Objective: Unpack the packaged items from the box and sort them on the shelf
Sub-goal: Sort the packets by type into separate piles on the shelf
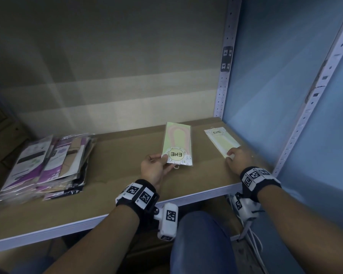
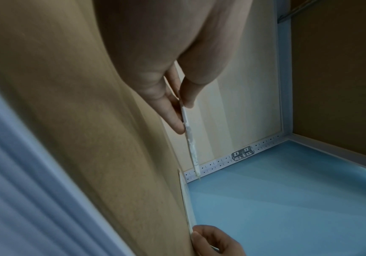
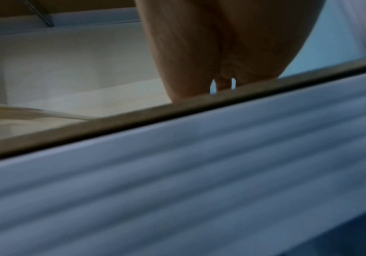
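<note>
My left hand (image 1: pixel 163 161) pinches the near, labelled end of a pale green and pink packet (image 1: pixel 177 143) marked ENE and holds it just above the brown shelf board (image 1: pixel 117 155). The left wrist view shows that packet (image 2: pixel 192 149) edge-on between thumb and fingers (image 2: pixel 175 117). A second ENE packet (image 1: pixel 220 139) lies flat at the right end of the shelf by the blue side panel. My right hand (image 1: pixel 231 156) grips its near end, thumb on top. In the right wrist view only the palm (image 3: pixel 221 52) shows; the fingertips are hidden behind the shelf edge (image 3: pixel 199 107).
A slanted stack of several purple and tan packaged items (image 1: pixel 48 165) lies at the left of the shelf. White perforated uprights (image 1: pixel 224 86) and the blue panel (image 1: pixel 275 95) close the right side. The shelf's white front rail (image 1: pixel 87 222) runs above my knees.
</note>
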`<control>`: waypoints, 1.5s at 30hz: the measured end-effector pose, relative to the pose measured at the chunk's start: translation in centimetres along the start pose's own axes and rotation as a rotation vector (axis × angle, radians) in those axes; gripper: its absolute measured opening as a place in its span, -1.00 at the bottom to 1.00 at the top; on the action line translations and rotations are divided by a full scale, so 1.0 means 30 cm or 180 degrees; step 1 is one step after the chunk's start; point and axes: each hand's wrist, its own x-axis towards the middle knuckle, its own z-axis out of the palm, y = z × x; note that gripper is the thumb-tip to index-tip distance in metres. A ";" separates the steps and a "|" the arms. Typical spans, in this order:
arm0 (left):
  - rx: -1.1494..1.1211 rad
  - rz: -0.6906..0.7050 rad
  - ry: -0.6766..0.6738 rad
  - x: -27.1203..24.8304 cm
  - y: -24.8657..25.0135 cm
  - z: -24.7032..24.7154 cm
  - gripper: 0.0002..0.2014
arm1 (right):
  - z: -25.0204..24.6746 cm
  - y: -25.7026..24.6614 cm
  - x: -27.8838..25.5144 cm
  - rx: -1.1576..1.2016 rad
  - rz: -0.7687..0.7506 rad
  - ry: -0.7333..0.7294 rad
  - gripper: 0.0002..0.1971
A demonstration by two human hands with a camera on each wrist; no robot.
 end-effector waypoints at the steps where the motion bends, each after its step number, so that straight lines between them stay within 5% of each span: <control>1: -0.0008 -0.0005 -0.0003 0.000 0.001 -0.002 -0.88 | 0.001 0.000 0.002 0.0000 0.0003 -0.0007 -0.74; 11: -0.0068 0.0014 -0.0029 -0.015 0.027 -0.004 -0.88 | -0.032 -0.025 0.000 -0.0609 -0.0278 -0.0154 -0.70; 22: -0.0145 0.0051 -0.0135 -0.067 0.074 -0.014 -0.89 | -0.094 -0.260 -0.150 0.0544 -0.0880 0.0400 -0.70; 27: -0.0309 0.0069 -0.0149 -0.094 0.096 -0.026 -0.89 | -0.101 -0.402 -0.190 0.1300 -0.0499 -0.0272 -0.62; 35: 0.0373 0.0214 -0.0202 -0.100 0.143 -0.104 -0.85 | -0.059 -0.462 -0.207 0.3122 0.0474 -0.1365 -0.85; 41: 0.1631 0.1114 0.0320 -0.050 0.241 -0.197 -0.82 | -0.111 -0.417 -0.201 0.1989 -0.0102 -0.1435 -0.78; 45: 0.2500 0.1309 0.0229 -0.039 0.262 -0.238 -0.73 | -0.154 -0.391 -0.210 0.1201 -0.0682 -0.1539 -0.75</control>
